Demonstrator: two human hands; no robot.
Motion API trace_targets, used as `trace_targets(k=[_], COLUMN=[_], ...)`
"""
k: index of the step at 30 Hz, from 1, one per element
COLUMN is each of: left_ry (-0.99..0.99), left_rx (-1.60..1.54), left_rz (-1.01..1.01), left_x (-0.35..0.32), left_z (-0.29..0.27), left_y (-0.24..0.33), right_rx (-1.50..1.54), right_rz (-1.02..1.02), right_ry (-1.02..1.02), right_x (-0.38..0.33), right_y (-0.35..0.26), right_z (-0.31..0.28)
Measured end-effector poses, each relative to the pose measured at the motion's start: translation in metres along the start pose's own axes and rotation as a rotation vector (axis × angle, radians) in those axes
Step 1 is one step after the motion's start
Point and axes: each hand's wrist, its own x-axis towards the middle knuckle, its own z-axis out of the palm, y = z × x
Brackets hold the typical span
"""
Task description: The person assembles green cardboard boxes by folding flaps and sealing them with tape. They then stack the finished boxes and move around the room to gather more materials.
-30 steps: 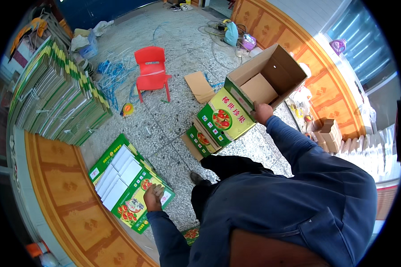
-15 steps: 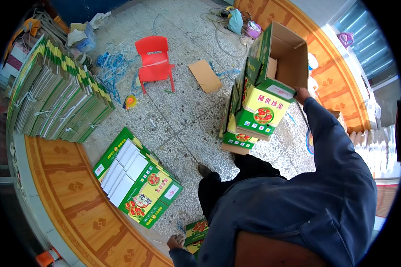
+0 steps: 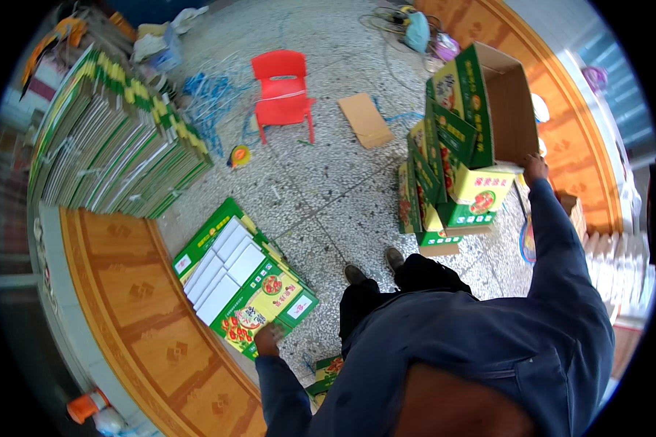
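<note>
My right hand (image 3: 536, 168) is closed on the lower right edge of an open cardboard box (image 3: 514, 109), brown inside and green outside. The box sits tilted on top of a stack of green and yellow printed boxes (image 3: 476, 202). My left hand (image 3: 268, 340) is at the near edge of a pile of flattened green and yellow cartons (image 3: 275, 291) on the floor. Its fingers look apart, and nothing shows in them. White flat pieces (image 3: 229, 266) lie in overlapping rows on that pile.
A tall bundle of tied flattened cartons (image 3: 124, 146) stands at the far left. A red child's chair (image 3: 282, 109), a loose brown cardboard piece (image 3: 366, 120) and tangled blue strapping (image 3: 215, 102) are on the speckled floor. Another printed carton (image 3: 328, 371) lies beside my left arm.
My left hand has moved up and away from beside my body to the flattened cartons. The open box has tipped more upright on its stack, still in my right hand. The view has shifted.
</note>
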Motion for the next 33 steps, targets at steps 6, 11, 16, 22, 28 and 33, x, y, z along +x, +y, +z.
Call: trace_targets(k=[6,11,16,22,28,33], left_ry=[0.045,0.069,0.211,0.529,0.568,0.703], left_rx=[-0.02,-0.132,-0.501,-0.888,-1.247,-1.468], left_rz=[-0.069,-0.214,-0.123,-0.39,-0.43,-0.299], left_x=[0.012,0.01,-0.038,-0.083,-0.031,0.024], left_z=[0.04,0.064,0.068,0.164,0.248,0.279], left_y=[0.071,0.043,-0.053,-0.087,-0.094,-0.013], right_rx=[0.174,0.456,0.858,0.574,0.361,0.048], right_rz=[-0.259,-0.589,-1.065,-1.748,-2.07,-2.139], right_ry=[0.482,0.335,-0.148,-0.363,-0.334,-0.576], right_x=[0.026,0.073,0.075,-0.018,-0.074,-0.099], right_y=[-0.127,-0.285,-0.522,-0.737,-0.861,-0.937], right_z=[-0.077,-0.065,-0.065,-0.154,-0.188,-0.179])
